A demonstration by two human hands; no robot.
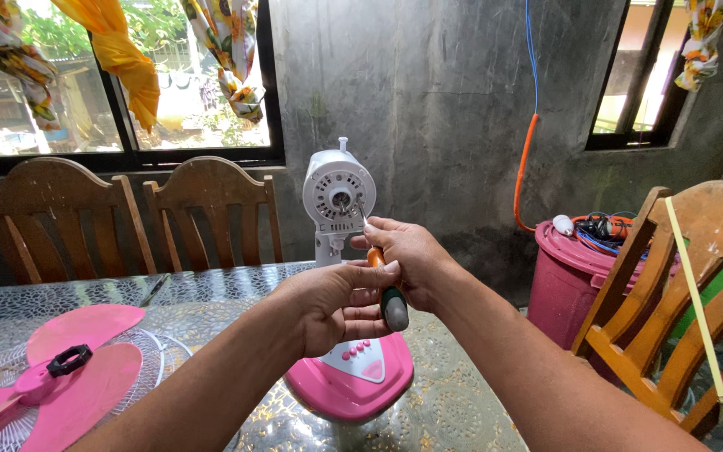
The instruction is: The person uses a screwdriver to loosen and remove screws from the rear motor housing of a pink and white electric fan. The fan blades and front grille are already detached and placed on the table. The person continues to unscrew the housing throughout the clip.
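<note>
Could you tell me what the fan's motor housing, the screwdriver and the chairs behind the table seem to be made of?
Motor housing: likely white moulded plastic, smooth and matt, with vent slots. Screwdriver: thin shiny metal shaft, orange and dark handle, probably plastic or rubber, held by both hands. Chairs: brown wood, worn varnish with visible grain.

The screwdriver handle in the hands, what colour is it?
Orange near the shaft, dark green-grey at the butt: the plastic screwdriver handle, clearest in the head view.

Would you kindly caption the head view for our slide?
Both hands, left hand and right hand, grip a screwdriver aimed at a pink fan's white motor housing.
</note>
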